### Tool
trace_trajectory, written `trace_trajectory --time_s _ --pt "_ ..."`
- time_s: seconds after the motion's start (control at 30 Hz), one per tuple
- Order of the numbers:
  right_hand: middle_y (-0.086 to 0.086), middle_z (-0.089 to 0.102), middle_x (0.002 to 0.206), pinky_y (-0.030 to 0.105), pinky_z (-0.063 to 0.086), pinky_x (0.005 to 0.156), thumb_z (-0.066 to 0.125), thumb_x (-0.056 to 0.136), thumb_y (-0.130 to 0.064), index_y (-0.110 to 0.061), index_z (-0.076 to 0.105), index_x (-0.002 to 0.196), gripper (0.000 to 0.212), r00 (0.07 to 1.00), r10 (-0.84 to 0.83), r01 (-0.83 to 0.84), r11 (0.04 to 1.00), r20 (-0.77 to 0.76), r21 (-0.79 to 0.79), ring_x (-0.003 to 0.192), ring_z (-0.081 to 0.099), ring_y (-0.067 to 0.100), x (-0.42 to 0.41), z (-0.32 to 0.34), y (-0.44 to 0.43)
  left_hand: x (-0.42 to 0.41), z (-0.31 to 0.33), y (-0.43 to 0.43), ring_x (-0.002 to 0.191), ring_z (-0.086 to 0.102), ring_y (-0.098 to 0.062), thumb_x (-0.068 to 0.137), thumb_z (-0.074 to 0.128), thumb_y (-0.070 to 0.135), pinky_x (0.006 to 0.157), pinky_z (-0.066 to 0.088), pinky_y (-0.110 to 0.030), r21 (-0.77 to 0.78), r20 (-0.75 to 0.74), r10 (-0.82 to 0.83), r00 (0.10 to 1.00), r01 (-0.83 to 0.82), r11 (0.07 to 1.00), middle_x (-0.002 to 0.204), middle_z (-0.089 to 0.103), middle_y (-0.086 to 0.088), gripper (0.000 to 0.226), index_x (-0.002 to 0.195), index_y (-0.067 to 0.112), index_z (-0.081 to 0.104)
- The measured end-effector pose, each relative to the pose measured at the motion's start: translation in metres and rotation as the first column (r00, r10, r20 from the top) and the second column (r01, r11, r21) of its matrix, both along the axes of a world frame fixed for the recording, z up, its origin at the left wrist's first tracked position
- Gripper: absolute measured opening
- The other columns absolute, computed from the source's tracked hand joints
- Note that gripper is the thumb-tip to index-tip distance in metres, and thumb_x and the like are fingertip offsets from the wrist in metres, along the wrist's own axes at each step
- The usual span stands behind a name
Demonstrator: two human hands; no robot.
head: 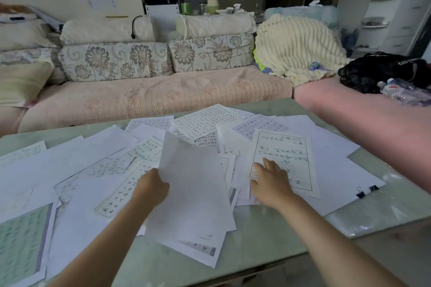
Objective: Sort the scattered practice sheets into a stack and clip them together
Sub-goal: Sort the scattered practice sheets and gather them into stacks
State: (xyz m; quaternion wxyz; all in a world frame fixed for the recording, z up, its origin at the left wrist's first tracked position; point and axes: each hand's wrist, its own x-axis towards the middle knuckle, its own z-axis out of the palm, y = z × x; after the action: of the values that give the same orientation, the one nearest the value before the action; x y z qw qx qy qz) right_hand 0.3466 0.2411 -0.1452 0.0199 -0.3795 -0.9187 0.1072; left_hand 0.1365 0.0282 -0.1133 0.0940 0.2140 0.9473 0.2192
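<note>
Sheets [191, 184] in left grip [151, 187] | right grip [271, 184] flat on bordered sheet [283, 154]

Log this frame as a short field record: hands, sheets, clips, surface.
left hand: grips the left edge of a few blank-side-up sheets, lifted off the pile
right hand: open, fingers spread, flat on a bordered handwriting sheet
scattered sheets: overlapping, unaligned, spread across most of the table; no tidy stack yet
binder clips: two, black, lying on a sheet near the table's right edge, untouched
table: pale green top, bare strip at the near edge
progress: gathering under way, clipping not begun
</note>
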Motion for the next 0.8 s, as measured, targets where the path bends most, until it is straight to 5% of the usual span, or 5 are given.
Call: trace_trajectory --time_s 0.33,0.47,0.57,0.67,0.8 --pt "0.002 0.028 0.158 0.048 0.023 0.113 0.048 0.086 -0.071 -0.027 0.031 0.151 0.081 0.996 -0.094 0.094 0.993 0.007 -0.073 0.146 0.023 0.026 0.020 -0.007 0.023 0.027 -0.013 0.028 0.137 0.028 -0.025 0.088 0.058 0.040 0.108 0.032 -0.042 -0.191 -0.350 -0.327 0.878 0.275 0.942 0.152 0.030 -0.004 0.064 0.145 0.024 0.035" --pt "0.000 0.064 0.116 0.037 0.042 0.085 0.049 0.092 -0.059 -0.021 0.057 0.118 0.047 0.995 -0.030 0.041 0.993 -0.097 0.107 0.111 0.056 0.027 0.023 -0.006 0.022 0.047 -0.021 0.062 0.135 0.033 -0.019 0.091 0.053 0.052 0.110 0.031 -0.041 -0.225 -0.082 -0.564 0.822 0.536 0.814 0.148 0.036 0.006 0.054 0.139 0.032 0.043" --pt "-0.005 0.047 0.062 0.030 0.029 0.052 0.046 0.097 -0.028 -0.017 0.048 0.072 0.028 0.963 0.040 0.036 0.960 -0.265 0.279 0.064 0.051 0.026 0.022 -0.006 0.020 0.055 -0.027 0.073 0.133 0.036 -0.020 0.093 0.045 0.056 0.108 0.033 -0.042 -0.222 -0.098 -0.524 0.846 0.495 0.840 0.145 0.040 0.004 0.052 0.137 0.029 0.047" --pt "-0.004 0.035 0.049 0.022 0.011 0.043 0.063 0.085 -0.015 -0.019 0.036 0.059 0.038 0.892 0.190 -0.013 0.918 -0.410 0.396 0.042 0.034 0.022 0.014 0.004 0.003 0.060 -0.016 0.077 0.115 0.050 -0.026 0.099 0.034 0.052 0.102 0.040 -0.044 0.054 -0.021 -0.469 0.883 0.469 0.881 0.121 0.056 -0.002 0.046 0.118 0.018 0.058" --pt "-0.003 0.057 0.059 0.024 0.031 0.047 0.059 0.085 -0.020 -0.020 0.055 0.063 0.022 0.763 0.470 -0.255 0.850 -0.444 0.461 0.049 0.054 0.024 -0.007 0.020 -0.043 0.057 0.013 0.065 0.102 0.066 -0.032 0.097 0.026 0.063 0.081 0.055 -0.039 0.522 0.587 -0.408 0.699 0.058 0.851 0.115 0.065 -0.010 0.063 0.118 0.014 0.060"
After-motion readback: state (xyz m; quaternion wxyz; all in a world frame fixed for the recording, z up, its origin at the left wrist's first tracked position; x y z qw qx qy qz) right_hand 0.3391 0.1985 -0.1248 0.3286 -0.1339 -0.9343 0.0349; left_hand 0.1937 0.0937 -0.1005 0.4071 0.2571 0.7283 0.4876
